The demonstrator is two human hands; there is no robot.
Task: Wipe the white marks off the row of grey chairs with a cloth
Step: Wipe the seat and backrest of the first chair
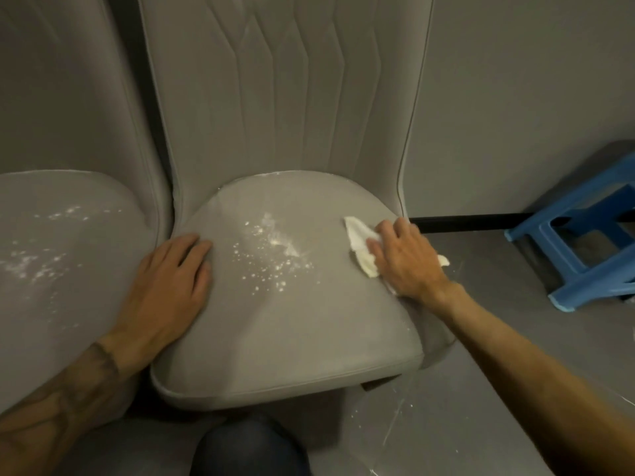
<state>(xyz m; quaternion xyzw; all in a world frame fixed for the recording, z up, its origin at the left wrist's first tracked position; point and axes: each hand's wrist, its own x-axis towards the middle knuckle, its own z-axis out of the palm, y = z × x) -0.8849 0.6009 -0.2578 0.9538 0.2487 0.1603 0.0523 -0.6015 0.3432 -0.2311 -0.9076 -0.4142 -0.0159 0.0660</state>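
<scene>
A grey padded chair (292, 324) fills the middle of the view, and white powdery marks (271, 250) speckle the middle of its seat. My right hand (405, 257) presses a crumpled white cloth (359, 240) flat on the seat's right edge, to the right of the marks. My left hand (171, 283) lies flat, fingers apart, on the seat's left edge. A second grey chair (68, 297) stands close on the left, with white marks (37, 255) scattered over its seat.
A blue plastic stool (580, 242) stands on the grey floor at the right, near the grey wall (522, 97). White specks lie on the floor (405, 417) below the chair's right front. My knee in blue jeans (247, 448) is at the bottom centre.
</scene>
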